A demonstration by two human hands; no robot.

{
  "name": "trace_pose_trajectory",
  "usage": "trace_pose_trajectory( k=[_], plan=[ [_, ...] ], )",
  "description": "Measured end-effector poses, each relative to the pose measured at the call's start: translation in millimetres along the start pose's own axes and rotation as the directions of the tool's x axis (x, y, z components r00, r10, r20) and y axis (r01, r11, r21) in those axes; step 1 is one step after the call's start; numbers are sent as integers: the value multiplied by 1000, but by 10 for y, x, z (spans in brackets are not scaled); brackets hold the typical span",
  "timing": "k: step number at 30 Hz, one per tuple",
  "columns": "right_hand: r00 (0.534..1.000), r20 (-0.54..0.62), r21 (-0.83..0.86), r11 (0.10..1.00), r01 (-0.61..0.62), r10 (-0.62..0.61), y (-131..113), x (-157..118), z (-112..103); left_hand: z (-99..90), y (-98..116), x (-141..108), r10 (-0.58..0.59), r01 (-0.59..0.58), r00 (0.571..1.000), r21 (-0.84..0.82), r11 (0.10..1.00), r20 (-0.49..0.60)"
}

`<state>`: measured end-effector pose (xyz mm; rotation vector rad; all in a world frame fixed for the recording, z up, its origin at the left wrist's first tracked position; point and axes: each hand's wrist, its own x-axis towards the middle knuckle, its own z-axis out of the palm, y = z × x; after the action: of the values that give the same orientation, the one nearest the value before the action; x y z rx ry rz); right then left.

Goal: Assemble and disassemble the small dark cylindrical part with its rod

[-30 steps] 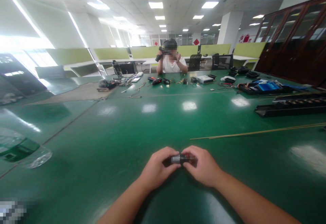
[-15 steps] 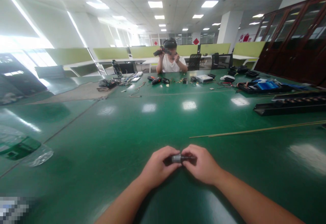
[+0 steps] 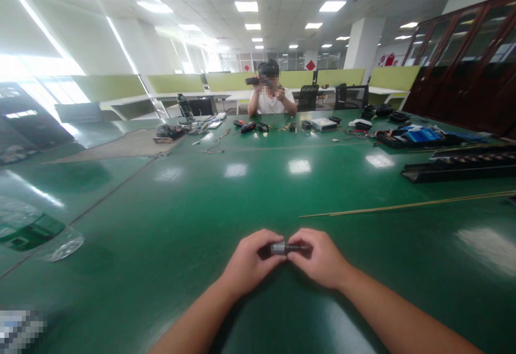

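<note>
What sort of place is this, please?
Probably an open-plan office: lime-green desk partitions, mesh-backed chairs and ceiling light panels surround a big green worktable strewn with tools and parts.

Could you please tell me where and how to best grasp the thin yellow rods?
Probably pinch the thin yellow rods near their left ends, fingertips coming from above: they lie flat on the green table, with those ends uncovered.

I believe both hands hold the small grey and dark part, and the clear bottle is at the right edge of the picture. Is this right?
The side is wrong: the head view shows the clear bottle at the left edge. The left hand and right hand do hold the small grey and dark part.
</note>
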<state>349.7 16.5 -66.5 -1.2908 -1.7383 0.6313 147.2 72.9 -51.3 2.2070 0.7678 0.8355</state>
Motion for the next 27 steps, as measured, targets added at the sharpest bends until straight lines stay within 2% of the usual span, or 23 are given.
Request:
trace_pose_trajectory(
  k=[27],
  plan=[
    [997, 16, 40, 997, -70, 69, -35, 10, -44, -4, -28, -16, 32, -31, 999, 13, 999, -9]
  ],
)
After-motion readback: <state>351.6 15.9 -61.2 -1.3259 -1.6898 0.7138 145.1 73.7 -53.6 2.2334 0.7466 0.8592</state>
